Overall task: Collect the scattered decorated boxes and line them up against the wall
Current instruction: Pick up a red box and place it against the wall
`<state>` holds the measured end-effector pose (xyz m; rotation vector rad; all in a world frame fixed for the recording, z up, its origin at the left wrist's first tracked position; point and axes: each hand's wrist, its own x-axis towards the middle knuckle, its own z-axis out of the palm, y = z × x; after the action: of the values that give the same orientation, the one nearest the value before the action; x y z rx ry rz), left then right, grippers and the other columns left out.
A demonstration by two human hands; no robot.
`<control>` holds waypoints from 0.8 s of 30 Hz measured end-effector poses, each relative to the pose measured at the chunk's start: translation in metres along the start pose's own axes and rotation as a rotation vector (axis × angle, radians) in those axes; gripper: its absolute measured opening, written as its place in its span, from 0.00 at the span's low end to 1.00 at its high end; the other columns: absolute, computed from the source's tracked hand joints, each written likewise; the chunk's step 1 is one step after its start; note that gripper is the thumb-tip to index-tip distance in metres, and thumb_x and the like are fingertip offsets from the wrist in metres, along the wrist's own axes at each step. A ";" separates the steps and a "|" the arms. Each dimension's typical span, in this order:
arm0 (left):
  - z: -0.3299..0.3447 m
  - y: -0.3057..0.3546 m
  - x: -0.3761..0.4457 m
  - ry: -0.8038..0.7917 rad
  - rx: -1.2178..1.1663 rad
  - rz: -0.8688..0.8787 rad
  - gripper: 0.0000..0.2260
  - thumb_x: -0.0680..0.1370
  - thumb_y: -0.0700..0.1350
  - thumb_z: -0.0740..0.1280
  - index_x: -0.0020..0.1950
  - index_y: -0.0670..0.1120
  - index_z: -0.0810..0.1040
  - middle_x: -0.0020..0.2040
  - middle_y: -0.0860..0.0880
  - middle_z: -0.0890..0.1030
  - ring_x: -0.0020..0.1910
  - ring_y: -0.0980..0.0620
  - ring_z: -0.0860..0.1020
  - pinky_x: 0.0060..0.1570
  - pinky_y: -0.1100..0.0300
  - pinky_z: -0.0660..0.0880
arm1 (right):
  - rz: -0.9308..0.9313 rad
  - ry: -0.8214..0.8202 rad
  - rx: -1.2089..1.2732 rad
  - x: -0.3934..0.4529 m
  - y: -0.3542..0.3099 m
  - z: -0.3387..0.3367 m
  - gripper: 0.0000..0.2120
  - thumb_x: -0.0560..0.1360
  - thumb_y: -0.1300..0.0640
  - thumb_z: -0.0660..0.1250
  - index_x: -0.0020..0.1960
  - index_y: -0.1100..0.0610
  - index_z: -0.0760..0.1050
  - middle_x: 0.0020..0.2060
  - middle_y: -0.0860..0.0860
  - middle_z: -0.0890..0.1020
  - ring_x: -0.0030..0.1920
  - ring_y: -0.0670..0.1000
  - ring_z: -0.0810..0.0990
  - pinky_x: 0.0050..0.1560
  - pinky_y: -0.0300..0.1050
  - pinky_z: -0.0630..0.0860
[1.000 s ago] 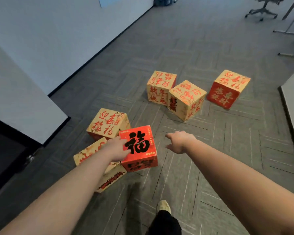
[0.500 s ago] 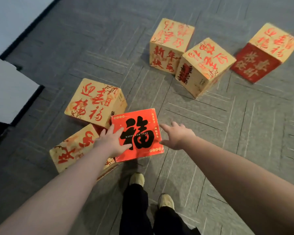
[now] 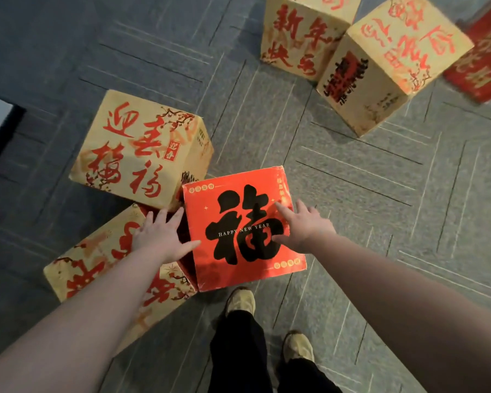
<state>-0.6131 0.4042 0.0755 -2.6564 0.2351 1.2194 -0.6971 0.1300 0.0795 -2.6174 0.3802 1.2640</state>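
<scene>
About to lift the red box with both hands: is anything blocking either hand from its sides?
The right hand has nothing blocking it. The left hand is squeezed between the red box and two tan boxes beside it.

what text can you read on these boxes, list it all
"福" in black, with "HAPPY NEW YEAR" in white across it: top of the red box.
"迎春接福": top of the tan box beside it.
"新年快乐": side of the far tan box.
Other boxes' brush characters, small seals and corner labels: too blurred or cut off to read.
</scene>
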 end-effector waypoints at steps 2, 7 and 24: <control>0.008 -0.002 0.014 0.009 -0.018 0.017 0.44 0.70 0.73 0.59 0.77 0.58 0.40 0.79 0.48 0.45 0.77 0.42 0.46 0.71 0.41 0.57 | 0.012 -0.004 0.002 0.016 -0.002 0.004 0.40 0.74 0.32 0.61 0.76 0.35 0.39 0.79 0.53 0.45 0.77 0.62 0.50 0.67 0.64 0.65; 0.038 -0.002 0.040 0.029 -0.103 0.026 0.46 0.69 0.73 0.59 0.76 0.59 0.38 0.79 0.48 0.45 0.77 0.41 0.47 0.72 0.40 0.57 | 0.031 -0.014 0.007 0.046 -0.010 0.021 0.40 0.73 0.33 0.63 0.75 0.32 0.40 0.78 0.53 0.40 0.76 0.64 0.51 0.63 0.64 0.70; 0.094 0.012 0.086 0.074 -0.430 0.148 0.54 0.66 0.67 0.70 0.72 0.63 0.29 0.78 0.48 0.42 0.74 0.42 0.60 0.67 0.47 0.67 | 0.099 0.076 0.256 0.093 -0.012 0.070 0.52 0.67 0.42 0.76 0.74 0.30 0.39 0.75 0.54 0.30 0.69 0.68 0.66 0.59 0.59 0.76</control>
<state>-0.6288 0.4115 -0.0509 -3.1037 0.2023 1.3460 -0.6892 0.1488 -0.0357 -2.4591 0.6471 1.0656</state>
